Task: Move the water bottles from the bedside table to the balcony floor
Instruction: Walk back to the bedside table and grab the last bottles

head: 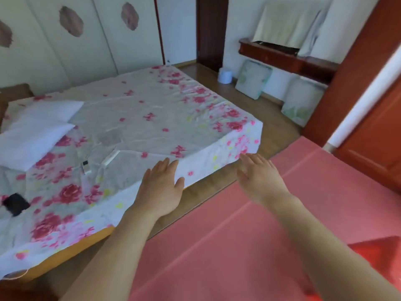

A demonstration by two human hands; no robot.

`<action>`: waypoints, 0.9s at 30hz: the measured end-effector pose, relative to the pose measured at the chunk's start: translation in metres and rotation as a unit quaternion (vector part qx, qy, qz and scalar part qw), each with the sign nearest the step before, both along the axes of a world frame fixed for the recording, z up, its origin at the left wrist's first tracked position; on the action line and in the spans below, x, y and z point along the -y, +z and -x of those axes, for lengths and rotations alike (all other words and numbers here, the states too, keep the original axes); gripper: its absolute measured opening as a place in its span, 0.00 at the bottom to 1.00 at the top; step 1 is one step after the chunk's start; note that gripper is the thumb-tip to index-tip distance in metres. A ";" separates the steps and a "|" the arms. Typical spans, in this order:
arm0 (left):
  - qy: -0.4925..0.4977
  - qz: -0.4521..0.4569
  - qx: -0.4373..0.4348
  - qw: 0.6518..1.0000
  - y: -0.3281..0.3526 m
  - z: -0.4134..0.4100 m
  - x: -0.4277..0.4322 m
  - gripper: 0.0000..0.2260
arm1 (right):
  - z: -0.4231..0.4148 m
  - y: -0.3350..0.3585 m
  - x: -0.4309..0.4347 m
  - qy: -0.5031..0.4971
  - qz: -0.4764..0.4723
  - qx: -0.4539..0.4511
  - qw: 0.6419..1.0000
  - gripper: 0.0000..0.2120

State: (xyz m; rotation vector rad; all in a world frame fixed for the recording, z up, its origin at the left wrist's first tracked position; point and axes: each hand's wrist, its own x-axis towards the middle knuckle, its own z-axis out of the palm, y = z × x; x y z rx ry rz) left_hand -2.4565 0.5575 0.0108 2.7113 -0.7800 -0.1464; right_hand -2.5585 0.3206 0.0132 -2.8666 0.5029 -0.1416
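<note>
No water bottle and no bedside table show in this view. My left hand (pixel 161 187) is stretched forward, palm down, fingers spread, over the near edge of the bed (pixel 134 118). My right hand (pixel 260 179) reaches out beside it, also flat and holding nothing, above the strip of wooden floor and the edge of the pink mat (pixel 271 224). Both forearms run in from the bottom of the frame.
The bed carries a flowered sheet, white pillows (pixel 36 131), a black object (pixel 16 204) and a white power strip (pixel 110 158). A red wooden door frame (pixel 355 83) stands at the right. Cushions (pixel 252 79) and a white tub (pixel 225 76) lie beneath a wall shelf (pixel 282 55).
</note>
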 end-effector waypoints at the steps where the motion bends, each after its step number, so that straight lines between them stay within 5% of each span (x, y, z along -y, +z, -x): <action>1: -0.028 0.010 0.006 1.000 0.000 -0.006 0.013 0.24 | 0.006 0.002 0.009 -0.026 0.001 0.004 1.000 0.24; 13: -0.257 0.011 0.028 0.966 -0.002 -0.036 0.201 0.22 | 0.060 -0.005 0.125 -0.254 -0.048 0.000 0.966 0.27; 27: -0.271 0.025 0.001 0.962 0.009 -0.071 0.422 0.21 | 0.035 0.002 0.330 -0.274 -0.063 0.008 0.959 0.26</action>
